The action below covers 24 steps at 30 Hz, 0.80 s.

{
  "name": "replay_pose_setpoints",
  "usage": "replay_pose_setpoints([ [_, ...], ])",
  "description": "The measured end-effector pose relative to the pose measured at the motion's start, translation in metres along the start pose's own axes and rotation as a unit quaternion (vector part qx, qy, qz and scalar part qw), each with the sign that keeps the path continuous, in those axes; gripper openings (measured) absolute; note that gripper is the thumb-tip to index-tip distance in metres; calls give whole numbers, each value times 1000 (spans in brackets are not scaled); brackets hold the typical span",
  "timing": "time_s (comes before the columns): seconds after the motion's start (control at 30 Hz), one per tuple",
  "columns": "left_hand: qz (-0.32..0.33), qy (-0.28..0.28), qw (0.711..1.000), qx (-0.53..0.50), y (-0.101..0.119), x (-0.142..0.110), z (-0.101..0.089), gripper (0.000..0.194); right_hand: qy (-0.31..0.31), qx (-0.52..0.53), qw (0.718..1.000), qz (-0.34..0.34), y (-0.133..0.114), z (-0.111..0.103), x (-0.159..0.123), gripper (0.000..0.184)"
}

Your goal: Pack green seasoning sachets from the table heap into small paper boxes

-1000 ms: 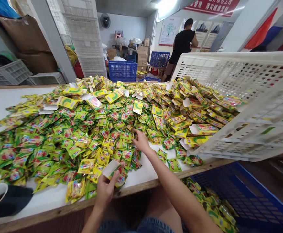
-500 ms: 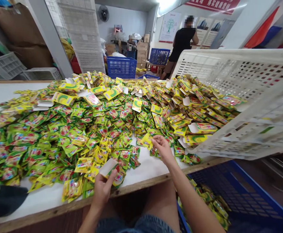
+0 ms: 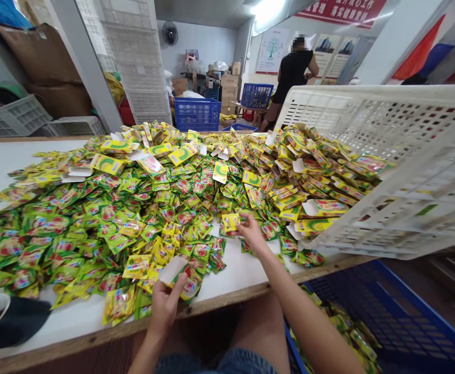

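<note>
A wide heap of green and yellow sachets [image 3: 133, 208] covers the white table [image 3: 235, 275]. My left hand [image 3: 165, 304] sits at the table's near edge, closed on a small open carton [image 3: 178, 272] with sachets in it. My right hand [image 3: 252, 234] is over the heap's near side, fingers pinched on a yellow sachet [image 3: 230, 222]. Flat yellow cartons [image 3: 108, 163] lie among the sachets at the back of the heap.
A tipped white plastic crate [image 3: 402, 156] spills sachets onto the table's right. A blue crate [image 3: 391, 322] with filled packs stands below right. A dark bowl [image 3: 4, 319] sits near left. A person in black [image 3: 291, 72] stands by blue baskets [image 3: 197, 111] at the back.
My right hand reached into the heap, picked up a yellow sachet and drew it back to the heap's near side. The left hand kept the carton in place.
</note>
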<state>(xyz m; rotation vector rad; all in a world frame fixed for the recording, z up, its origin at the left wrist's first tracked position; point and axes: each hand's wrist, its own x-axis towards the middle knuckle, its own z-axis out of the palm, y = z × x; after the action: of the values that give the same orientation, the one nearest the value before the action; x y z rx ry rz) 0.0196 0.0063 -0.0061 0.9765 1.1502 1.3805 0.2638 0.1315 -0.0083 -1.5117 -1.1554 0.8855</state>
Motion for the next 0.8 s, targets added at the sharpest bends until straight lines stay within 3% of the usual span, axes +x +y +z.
replay_pose_setpoints([
  [0.17, -14, 1, 1000, 9, 1, 0, 0, 52, 43, -90, 995, 24, 14, 11, -11, 31],
  [0.43, 4, -3, 1000, 26, 7, -2, 2, 49, 80, -189, 978, 34, 3, 25, -7, 32],
  [0.67, 3, -14, 1000, 23, 11, 3, 6, 45, 20, -103, 994, 30, -3, 24, -12, 33],
  [0.8, -8, -75, 997, 33, 16, 19, 15, 30, -63, 2, 998, -1, -14, 7, -32, 36],
])
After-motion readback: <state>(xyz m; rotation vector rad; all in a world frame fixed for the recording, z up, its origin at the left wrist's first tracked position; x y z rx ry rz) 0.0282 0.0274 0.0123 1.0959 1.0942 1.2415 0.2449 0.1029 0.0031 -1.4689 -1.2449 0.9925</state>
